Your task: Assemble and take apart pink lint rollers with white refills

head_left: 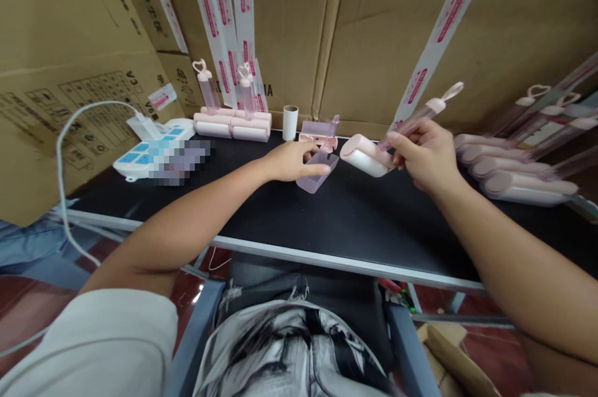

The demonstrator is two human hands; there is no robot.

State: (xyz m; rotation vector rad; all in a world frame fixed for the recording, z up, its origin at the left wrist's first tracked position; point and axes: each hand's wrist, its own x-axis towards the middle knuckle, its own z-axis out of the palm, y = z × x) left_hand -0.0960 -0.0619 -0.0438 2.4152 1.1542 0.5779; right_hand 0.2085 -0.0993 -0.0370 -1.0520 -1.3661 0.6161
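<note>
In my right hand [427, 151] is a pink and white mini lint roller [369, 155], gripped by its translucent pink handle, with a loop at the top end. It is held tilted above the black tabletop. My left hand [292, 161] is at an opened translucent pink plastic case [314, 182], its thumb stretched over the near part and the fingers apart from it. Some fingertips are hidden behind the case. Just behind my left hand stands a small white paper roll [290, 123], upright.
Two lint rollers [232, 123] with upright handles stand at the back left. Several more rollers [518, 176] lie in a row at right. A power strip [154, 151] with a white cable lies left beside a blurred patch. Cardboard [289, 29] walls the back; a metal edge [299, 255] runs along the table front.
</note>
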